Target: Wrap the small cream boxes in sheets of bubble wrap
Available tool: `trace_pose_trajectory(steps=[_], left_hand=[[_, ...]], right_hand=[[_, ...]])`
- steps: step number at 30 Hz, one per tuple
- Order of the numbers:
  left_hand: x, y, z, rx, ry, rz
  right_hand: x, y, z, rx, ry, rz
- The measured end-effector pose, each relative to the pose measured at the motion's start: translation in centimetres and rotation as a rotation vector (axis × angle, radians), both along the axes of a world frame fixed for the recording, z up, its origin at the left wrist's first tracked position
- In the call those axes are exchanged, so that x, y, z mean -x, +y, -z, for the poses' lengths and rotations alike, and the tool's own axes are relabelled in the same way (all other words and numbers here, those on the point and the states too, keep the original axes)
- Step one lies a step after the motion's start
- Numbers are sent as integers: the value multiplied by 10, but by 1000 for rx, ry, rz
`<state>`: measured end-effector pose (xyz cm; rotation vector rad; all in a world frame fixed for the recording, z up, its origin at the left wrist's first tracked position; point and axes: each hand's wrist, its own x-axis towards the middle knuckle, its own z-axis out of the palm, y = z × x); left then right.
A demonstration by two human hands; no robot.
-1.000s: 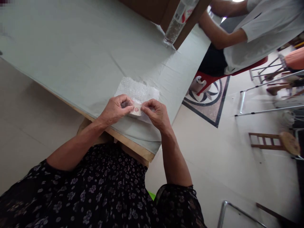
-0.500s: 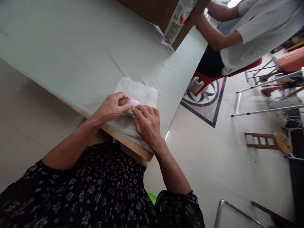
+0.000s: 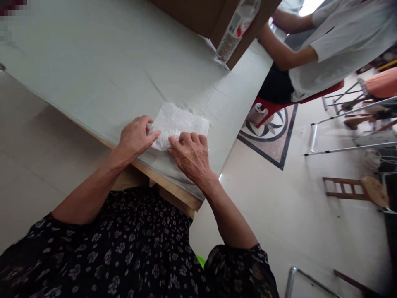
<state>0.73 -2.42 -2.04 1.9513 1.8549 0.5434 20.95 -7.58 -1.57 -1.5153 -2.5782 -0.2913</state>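
Observation:
A small sheet of clear bubble wrap (image 3: 181, 121) lies on the pale green table cover near the table's front edge. At its left side is my left hand (image 3: 135, 135), thumb and fingers apart, with the fingertips touching or close to the wrap's edge. My right hand (image 3: 192, 155) has its fingers curled down onto the near right part of the wrap, pinching or pressing it. The near edge of the wrap seems folded over. Whatever is under that fold is hidden.
A brown carton (image 3: 198, 16) stands at the back, with a clear plastic bottle (image 3: 231, 43) against it. To the right, a person in a white shirt (image 3: 335, 49) sits on a red chair (image 3: 279, 108). A wooden stool (image 3: 356, 188) and metal frames (image 3: 314, 136) are on the floor.
A dark rounded object in my left hand's grasp half a second ago is out of sight now. My left hand has opened and shifted left; the wrap's near edge now lies folded over.

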Motion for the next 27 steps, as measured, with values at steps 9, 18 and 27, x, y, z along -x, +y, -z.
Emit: trace_pose_trajectory(steps=[9,18,27], left_hand=[[7,-2,-12,168,167,-30],[5,1,-7,176,-229,5],[4,-4,-4,315,-519,-73]], right_hand=[[-1,3,-2,16,-18,-11],[3,5,-6,72,30,-6],[1,4,-7,66,53,-20]])
